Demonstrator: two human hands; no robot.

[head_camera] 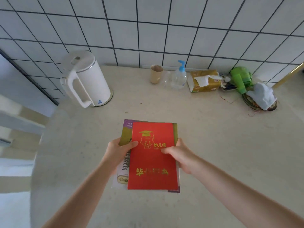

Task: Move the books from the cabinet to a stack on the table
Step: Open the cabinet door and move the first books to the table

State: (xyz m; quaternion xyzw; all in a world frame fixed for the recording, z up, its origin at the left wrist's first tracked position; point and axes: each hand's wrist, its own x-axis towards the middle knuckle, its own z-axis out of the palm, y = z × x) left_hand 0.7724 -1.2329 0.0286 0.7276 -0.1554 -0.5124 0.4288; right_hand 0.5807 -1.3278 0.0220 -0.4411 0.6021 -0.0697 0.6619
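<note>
Nearest, at 6 o'clock on the pale surface (pixel 213 145), lies a small pile of books (pixel 122 170) with a red booklet (pixel 153 162) on top. The left hand (pixel 117 151) pinches the pile's 9 o'clock edge, thumb on the red cover; the right hand (pixel 179 155) has its grip on the 3 o'clock edge, thumb on top too. These look thin, light and floppy, with glossy covers likely to slide, so holding both long edges together seems wise. Farther off, a white kettle (pixel 87 79) stands at 10 o'clock, a tissue pack (pixel 204 80) at 1 o'clock.
</note>
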